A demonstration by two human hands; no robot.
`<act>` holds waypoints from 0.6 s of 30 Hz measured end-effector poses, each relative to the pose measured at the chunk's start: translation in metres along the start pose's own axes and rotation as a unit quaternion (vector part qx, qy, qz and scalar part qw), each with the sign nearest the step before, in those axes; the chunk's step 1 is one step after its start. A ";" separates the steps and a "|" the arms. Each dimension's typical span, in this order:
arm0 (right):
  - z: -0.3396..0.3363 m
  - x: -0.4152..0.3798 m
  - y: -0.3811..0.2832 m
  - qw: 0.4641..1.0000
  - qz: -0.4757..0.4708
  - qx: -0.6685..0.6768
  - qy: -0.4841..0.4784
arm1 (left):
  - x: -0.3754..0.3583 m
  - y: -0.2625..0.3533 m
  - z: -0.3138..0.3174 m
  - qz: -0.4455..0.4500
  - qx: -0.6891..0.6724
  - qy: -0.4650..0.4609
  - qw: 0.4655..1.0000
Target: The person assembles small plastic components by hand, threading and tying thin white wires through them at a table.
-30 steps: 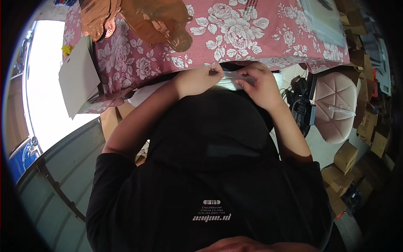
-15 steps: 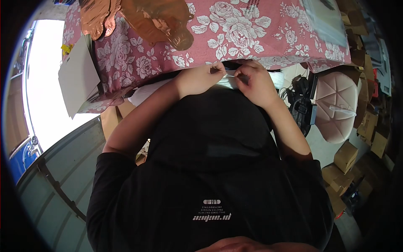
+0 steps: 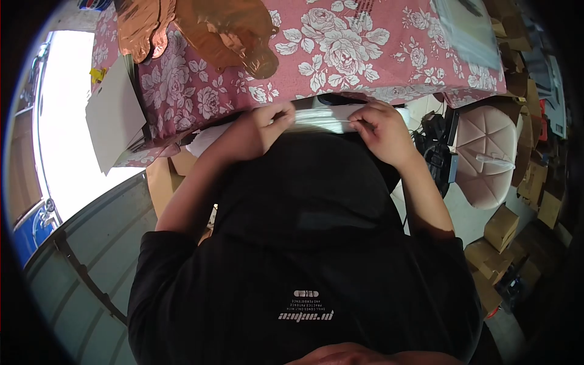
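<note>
My left hand point(image 3: 266, 129) is closed at the near edge of the table, fingers curled at the left end of a bundle of pale strands. Thumb and fingers of my right hand point(image 3: 384, 131) pinch a thin white string point(image 3: 349, 120), which runs towards my left hand. Between the two hands, bright white strands point(image 3: 320, 118) lie stretched across my lap, just below the tablecloth's edge. Part of the bundle is hidden behind my hands and forearms.
A pink floral tablecloth point(image 3: 340, 45) covers the table ahead. Crumpled copper foil point(image 3: 228, 33) lies at its far left, clear plastic bags point(image 3: 471, 33) far right. White card point(image 3: 115, 118) leans at the left edge. A padded chair point(image 3: 485, 155) and cardboard boxes point(image 3: 500, 228) are at right.
My hands have drawn apart: the left moved left and slightly nearer my body, the right shifted a little right. More of the white strands now shows between them.
</note>
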State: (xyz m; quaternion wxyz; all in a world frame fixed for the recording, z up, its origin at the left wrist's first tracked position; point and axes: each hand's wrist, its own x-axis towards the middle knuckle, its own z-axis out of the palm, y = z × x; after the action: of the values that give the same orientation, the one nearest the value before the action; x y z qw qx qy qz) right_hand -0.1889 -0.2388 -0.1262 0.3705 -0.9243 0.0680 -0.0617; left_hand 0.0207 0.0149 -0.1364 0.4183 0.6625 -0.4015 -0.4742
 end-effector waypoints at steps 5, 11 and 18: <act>-0.034 -0.016 0.002 0.998 0.047 -0.012 -0.046 | -0.060 0.007 -0.022 0.069 0.036 0.065 0.995; -0.050 -0.003 -0.074 0.983 0.076 0.165 -0.012 | -0.082 0.093 -0.010 0.071 0.293 0.179 0.936; -0.052 0.035 -0.133 0.987 -0.027 0.158 0.011 | -0.037 0.115 0.018 0.138 0.245 0.080 0.956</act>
State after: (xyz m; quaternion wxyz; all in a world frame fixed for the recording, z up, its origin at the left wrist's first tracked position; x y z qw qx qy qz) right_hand -0.1521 -0.1848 0.0054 0.5095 -0.8548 0.0368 -0.0920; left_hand -0.0206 0.0083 -0.0214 0.3357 0.7187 -0.5578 -0.2443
